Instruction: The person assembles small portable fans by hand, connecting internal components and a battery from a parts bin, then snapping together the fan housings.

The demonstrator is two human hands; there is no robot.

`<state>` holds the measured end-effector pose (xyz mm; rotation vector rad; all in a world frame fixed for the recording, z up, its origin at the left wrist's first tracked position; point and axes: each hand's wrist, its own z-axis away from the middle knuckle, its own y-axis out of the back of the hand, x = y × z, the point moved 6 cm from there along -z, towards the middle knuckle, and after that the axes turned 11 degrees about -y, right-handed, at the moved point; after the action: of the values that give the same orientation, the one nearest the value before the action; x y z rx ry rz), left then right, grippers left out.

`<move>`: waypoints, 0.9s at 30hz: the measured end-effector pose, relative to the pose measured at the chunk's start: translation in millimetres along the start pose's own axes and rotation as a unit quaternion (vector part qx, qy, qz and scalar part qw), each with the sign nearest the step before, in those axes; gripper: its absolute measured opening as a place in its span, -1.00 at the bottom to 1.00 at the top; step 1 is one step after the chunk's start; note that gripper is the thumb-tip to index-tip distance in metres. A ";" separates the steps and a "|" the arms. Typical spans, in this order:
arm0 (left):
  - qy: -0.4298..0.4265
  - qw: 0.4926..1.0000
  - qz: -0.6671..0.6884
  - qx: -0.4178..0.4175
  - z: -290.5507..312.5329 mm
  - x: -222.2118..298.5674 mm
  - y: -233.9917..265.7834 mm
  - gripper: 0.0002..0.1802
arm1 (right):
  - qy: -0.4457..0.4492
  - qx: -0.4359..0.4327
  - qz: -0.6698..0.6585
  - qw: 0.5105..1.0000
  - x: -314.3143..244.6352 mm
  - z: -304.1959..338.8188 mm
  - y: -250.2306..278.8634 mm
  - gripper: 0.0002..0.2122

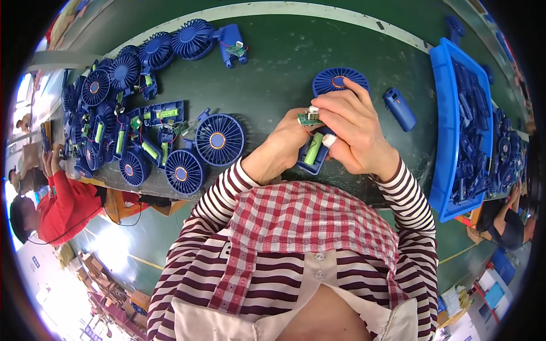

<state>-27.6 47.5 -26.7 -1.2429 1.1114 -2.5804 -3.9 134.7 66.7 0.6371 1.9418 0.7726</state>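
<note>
In front of my chest I hold a blue handheld fan, its round grille [326, 83] pointing away from me. Its handle [307, 169] is uncovered and shows a green cylindrical battery [312, 149] inside. My left hand [277, 143] is closed around the handle's left side. A small green circuit board [309, 119] with a display sits over the handle's upper part. My right hand [358, 128] bends over the board, its fingers closed at the board's edge and partly hiding it. White padding [329, 140] covers one right fingertip.
Several blue fans [219, 140] with open handles, batteries and boards crowd the table's left. A blue handle cover [400, 108] lies to my right, beside a blue bin [441, 131] full of similar parts. Other people [68, 207] sit at both sides.
</note>
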 end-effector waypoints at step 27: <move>0.021 0.999 -0.018 0.025 -4.8 -0.1 11.0 -0.80 | 0.016 0.178 0.095 0.979 -3.3 14.9 -6.5 -0.83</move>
<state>-33.5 42.2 -35.7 -1.2152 1.0331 -2.6550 10.0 131.8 58.1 1.0448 2.0897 0.5529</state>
